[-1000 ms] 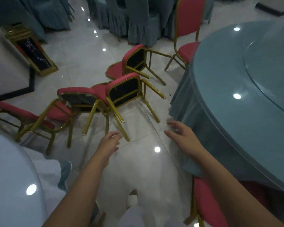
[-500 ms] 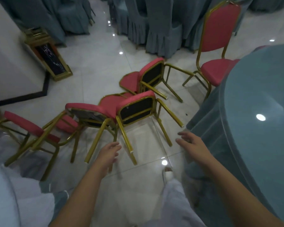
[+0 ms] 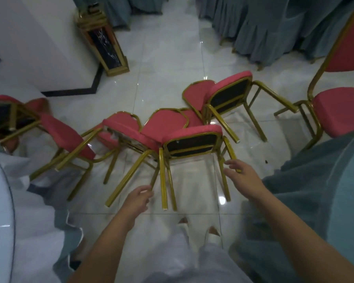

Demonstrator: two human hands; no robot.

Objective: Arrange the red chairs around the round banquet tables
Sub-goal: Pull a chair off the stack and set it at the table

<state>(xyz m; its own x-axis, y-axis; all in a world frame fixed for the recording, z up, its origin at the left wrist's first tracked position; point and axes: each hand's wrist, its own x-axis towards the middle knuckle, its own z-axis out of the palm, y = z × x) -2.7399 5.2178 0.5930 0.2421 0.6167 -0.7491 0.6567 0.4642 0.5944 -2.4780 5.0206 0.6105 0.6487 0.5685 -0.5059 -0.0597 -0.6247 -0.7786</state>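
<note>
A glossy white tiled floor (image 3: pixel 168 58) ran between a round table (image 3: pixel 335 180) draped in blue-grey cloth on the right and a white-clothed table (image 3: pixel 18 211) on the left. Between them, red chairs with gold frames lay tipped over in a loose huddle. The nearest chair (image 3: pixel 190 139) showed its black underside, legs pointing toward the person. A second chair (image 3: pixel 227 92) lay just behind it and a third chair (image 3: pixel 121 129) to its left. An upright chair (image 3: pixel 339 111) stood at the round table's edge. The left hand (image 3: pixel 137 199) hung beside a leg end, fingers loosely curled, grasping nothing. The right hand (image 3: pixel 243 176) reached the nearest chair's right leg, fingers spread and released; whether they touched it could not be told.
</note>
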